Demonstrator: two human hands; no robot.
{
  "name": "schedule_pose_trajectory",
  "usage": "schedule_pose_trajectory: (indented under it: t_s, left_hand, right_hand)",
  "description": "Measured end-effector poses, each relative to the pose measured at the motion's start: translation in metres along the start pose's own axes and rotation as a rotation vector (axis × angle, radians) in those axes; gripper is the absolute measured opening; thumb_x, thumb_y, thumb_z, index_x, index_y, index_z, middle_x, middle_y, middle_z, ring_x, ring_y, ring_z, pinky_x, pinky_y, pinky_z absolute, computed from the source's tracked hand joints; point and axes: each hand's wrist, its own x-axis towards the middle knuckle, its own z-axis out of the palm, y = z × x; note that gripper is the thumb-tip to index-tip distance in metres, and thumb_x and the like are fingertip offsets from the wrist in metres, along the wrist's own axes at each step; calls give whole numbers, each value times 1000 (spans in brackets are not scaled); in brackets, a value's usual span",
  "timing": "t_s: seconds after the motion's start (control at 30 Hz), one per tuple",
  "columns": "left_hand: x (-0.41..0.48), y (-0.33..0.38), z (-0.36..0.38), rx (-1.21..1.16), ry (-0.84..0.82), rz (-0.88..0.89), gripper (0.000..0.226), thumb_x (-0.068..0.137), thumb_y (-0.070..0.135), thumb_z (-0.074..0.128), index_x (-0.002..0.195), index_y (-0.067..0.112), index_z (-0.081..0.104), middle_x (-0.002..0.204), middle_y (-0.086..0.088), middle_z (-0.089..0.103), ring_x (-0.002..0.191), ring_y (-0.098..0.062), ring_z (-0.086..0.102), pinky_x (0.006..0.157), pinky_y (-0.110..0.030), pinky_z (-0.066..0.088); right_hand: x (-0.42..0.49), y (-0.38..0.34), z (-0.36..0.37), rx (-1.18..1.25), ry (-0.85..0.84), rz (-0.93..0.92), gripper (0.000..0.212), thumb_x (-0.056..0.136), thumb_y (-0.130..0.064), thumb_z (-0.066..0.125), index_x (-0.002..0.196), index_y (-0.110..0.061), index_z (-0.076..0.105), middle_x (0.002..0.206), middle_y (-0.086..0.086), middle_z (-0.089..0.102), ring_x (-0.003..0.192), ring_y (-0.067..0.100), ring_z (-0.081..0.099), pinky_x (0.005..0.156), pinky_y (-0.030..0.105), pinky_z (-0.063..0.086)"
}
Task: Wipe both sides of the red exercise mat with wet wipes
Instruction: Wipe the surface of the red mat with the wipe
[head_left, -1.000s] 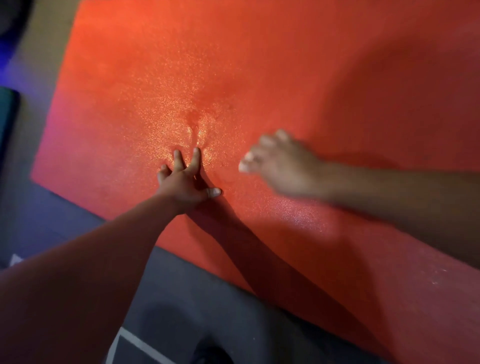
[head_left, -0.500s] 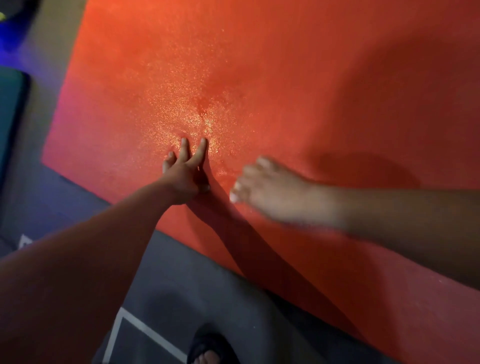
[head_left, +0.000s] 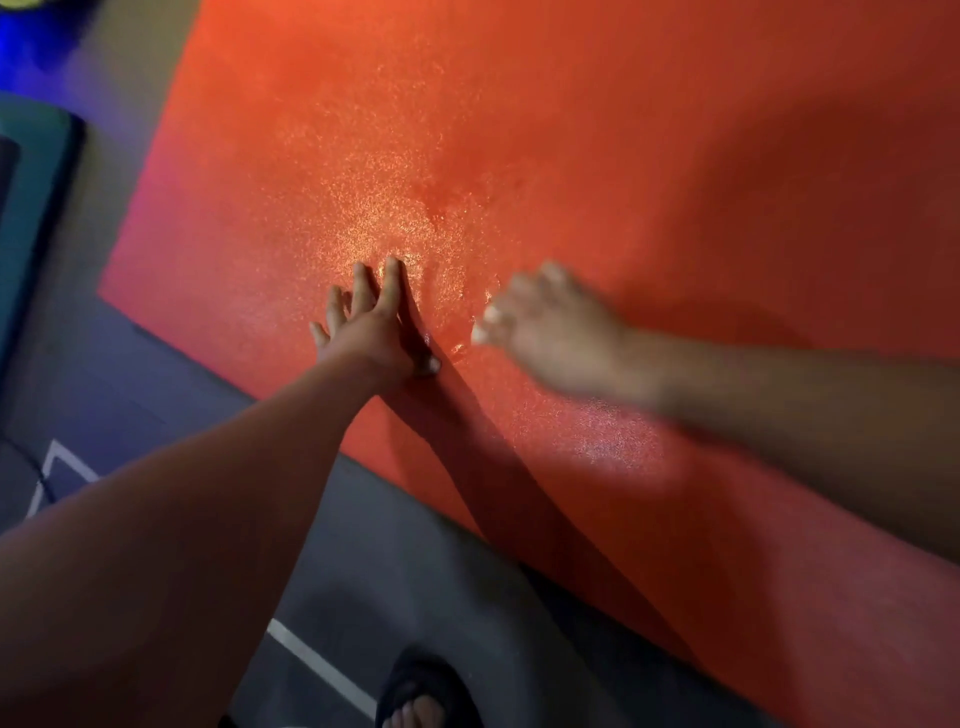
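Note:
The red exercise mat lies flat on the floor and fills most of the view, with a wet sheen near its middle. My left hand presses flat on the mat, fingers straight and pointing away from me. Just to its right, my right hand is blurred with motion, low over the mat with its fingers curled. Small white bits of a wet wipe show at its fingertips; the rest of the wipe is hidden under the hand.
Grey floor with white lines runs along the mat's near edge. My foot in a black sandal stands at the bottom. A dark teal pad lies at the left, beyond the mat's corner.
My right hand swept toward me and then back up and to the right over the wet patch. My left hand stayed pressed on the same spot of the mat.

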Motion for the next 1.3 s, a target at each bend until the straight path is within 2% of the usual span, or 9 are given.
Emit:
schedule_pose_trajectory:
  t_s: [0.13,0.27,0.37,0.47,0.6,0.83,1.07,1.17,1.3]
  left_hand:
    - [-3,-3,4,-45,51,-88,143,63,56,91,157,47,-16,170,6,-16,155,-39,-14,120,-69,2]
    - [-12,-17,15,-166,32,-225,140,63,70,84,162,35,-9,171,-8,-7,154,-48,-2,119,-69,8]
    - [-12,-35,22,-178,21,-141,136,64,78,76,163,29,-4,170,-15,-4,152,-51,11,123,-53,14]
    - [-12,-67,24,-126,44,-49,127,70,70,79,164,30,4,170,-16,3,154,-42,14,123,-44,13]
    - [-18,-89,38,-148,46,-94,118,75,61,80,160,46,-1,170,-15,-3,154,-46,7,125,-52,14]
    - [-23,-82,36,-202,6,-116,112,85,52,77,159,46,-6,170,-12,-14,153,-49,-8,126,-50,6]
    - [-25,-80,30,-186,-32,-120,110,87,53,74,158,48,-9,170,-8,-16,154,-47,-8,127,-49,8]
    - [-24,-81,29,-161,-51,-116,111,86,57,73,158,48,-10,170,-9,-16,154,-48,-6,126,-48,7]
    - [-26,-82,24,-134,-95,-97,111,85,62,71,159,46,-11,169,-14,-16,153,-51,-4,127,-48,5]
  right_hand:
    - [21,28,-3,25,59,389,29,86,-16,53,109,-21,70,95,3,64,95,33,57,83,41,37]
    - [-2,-52,3,171,-67,-21,38,80,-18,51,114,-21,67,100,-2,63,98,27,56,82,40,40]
    - [-13,-63,1,169,-98,-224,39,83,-18,44,113,-20,68,95,-2,62,94,25,54,82,40,40]
    - [19,-17,7,61,42,-41,36,89,-22,41,106,-15,71,88,5,63,89,32,58,79,42,43]
    - [46,2,9,54,9,266,32,85,-16,55,115,-12,68,97,10,66,96,37,56,80,43,38]
    - [-1,-86,11,192,-108,-355,33,80,-19,56,110,-21,70,93,-4,62,92,23,52,80,39,38]
    - [72,-12,8,74,-109,225,35,89,-13,54,123,-19,62,114,5,61,111,34,50,91,45,35]
    - [41,-63,10,206,-198,-128,52,82,-10,46,131,-23,58,124,1,58,116,29,48,94,45,32]
    - [24,-81,-1,258,-236,-393,31,85,-22,63,115,-28,70,96,-6,63,99,22,54,87,41,39]
